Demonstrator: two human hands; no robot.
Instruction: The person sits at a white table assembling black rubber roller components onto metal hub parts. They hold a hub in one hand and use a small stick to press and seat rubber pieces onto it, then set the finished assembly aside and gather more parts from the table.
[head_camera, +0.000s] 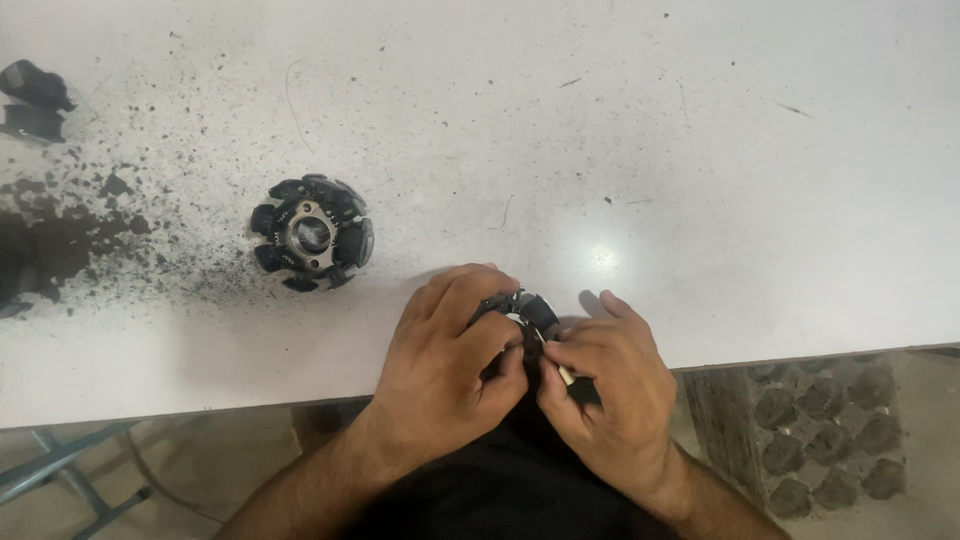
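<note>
Both hands meet at the near edge of the white desk (700, 150), working on a small black stator (530, 312) held between them. The left hand (450, 360) wraps over the stator from the left, fingers curled around it and thumb pressed in toward the middle, so most of the part is hidden. The right hand (605, 385) comes in from the right, its thumb and forefinger pressed together, pinching a small pale piece (566, 376) just beside the stator's lower edge; what that piece is cannot be told. Only the stator's top shows above the knuckles: dark wound poles and a bit of bright metal ring.

A second stator (312, 233) lies flat on the desk well to the left of the hands, apart from them, its black poles ringed around a grey metal hub with a round hole. Black grit (120, 190) is scattered across the desk's left side, thickening into a dark smear near the left edge. A black lump (32, 98) sits at the far left corner. Below the desk edge, a patterned floor (830, 430) shows at right.
</note>
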